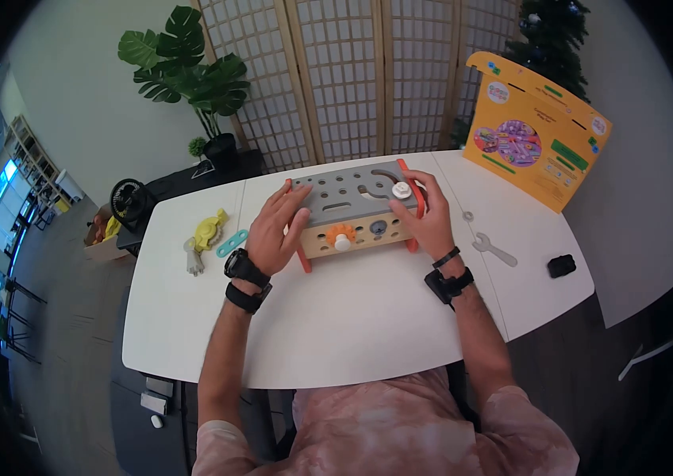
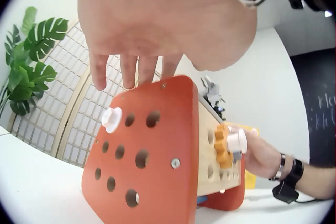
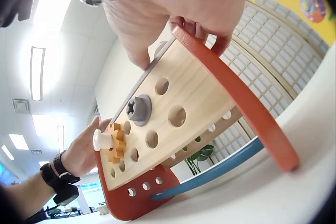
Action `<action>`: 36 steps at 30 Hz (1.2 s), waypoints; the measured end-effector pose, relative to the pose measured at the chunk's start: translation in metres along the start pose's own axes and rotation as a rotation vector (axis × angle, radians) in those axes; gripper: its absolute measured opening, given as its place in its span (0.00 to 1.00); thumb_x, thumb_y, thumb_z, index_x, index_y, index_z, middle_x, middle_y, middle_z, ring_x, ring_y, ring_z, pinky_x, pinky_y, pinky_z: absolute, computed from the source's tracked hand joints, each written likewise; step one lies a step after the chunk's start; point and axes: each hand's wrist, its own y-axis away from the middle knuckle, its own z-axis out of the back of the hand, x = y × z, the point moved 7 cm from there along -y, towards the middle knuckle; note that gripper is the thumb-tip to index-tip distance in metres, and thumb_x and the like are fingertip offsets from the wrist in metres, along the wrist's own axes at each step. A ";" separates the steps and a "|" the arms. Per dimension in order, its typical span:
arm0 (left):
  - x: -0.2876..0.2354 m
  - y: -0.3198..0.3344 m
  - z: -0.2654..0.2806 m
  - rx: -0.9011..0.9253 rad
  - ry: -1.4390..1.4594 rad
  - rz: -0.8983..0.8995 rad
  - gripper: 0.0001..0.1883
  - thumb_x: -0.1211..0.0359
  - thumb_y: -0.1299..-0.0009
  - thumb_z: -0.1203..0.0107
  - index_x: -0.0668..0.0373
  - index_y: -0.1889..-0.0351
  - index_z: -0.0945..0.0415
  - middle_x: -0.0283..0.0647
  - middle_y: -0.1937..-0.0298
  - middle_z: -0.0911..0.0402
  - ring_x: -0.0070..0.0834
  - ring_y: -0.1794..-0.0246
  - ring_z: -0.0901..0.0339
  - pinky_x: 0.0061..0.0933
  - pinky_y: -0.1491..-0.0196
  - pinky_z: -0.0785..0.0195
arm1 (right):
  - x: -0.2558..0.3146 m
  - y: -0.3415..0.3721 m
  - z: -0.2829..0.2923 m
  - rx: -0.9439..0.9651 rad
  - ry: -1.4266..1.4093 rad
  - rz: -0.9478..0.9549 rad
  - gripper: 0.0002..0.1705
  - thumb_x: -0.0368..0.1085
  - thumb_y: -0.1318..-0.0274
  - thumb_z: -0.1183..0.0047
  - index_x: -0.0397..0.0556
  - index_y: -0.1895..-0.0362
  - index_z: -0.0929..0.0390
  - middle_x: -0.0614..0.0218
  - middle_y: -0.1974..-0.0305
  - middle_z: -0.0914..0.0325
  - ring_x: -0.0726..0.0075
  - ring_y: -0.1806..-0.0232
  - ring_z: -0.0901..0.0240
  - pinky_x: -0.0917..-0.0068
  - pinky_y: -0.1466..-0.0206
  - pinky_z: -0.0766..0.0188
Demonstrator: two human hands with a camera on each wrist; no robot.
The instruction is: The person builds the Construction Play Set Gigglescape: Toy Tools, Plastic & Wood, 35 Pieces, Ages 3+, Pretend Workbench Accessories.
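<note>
A toy workbench with a grey top (image 1: pixel 344 209), wooden front (image 3: pixel 202 92) and red end panels (image 2: pixel 163 148) stands on the table. My left hand (image 1: pixel 277 230) rests over the top's left end, fingers extended; in the left wrist view that hand (image 2: pixel 168 19) is above the red panel. My right hand (image 1: pixel 430 226) grips the right end, thumb by the top's front edge; in the right wrist view its fingers (image 3: pixel 220 44) reach behind the red panel. Near it a white knob (image 1: pixel 401 190) sits in the top. On the front are an orange gear (image 1: pixel 332 235) with a white knob (image 1: pixel 343 243) and a grey bolt (image 1: pixel 378 228).
Left of the workbench lie a yellow-green toy piece (image 1: pixel 209 232), a grey piece (image 1: pixel 193 258) and a teal strip (image 1: pixel 232 243). On the right are a grey wrench (image 1: pixel 497 250), a small grey nut (image 1: pixel 468 216), a black object (image 1: pixel 562 266) and a yellow box (image 1: pixel 539 131).
</note>
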 end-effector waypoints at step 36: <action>0.079 -0.048 0.031 -0.094 0.686 0.273 0.18 0.63 0.23 0.31 0.64 0.42 0.17 0.34 0.50 0.11 0.21 0.49 0.16 0.29 0.44 0.23 | -0.008 0.001 -0.007 0.119 0.053 0.001 0.47 0.38 0.42 0.26 0.44 0.21 0.33 0.56 0.19 0.36 0.55 0.19 0.36 0.60 0.18 0.37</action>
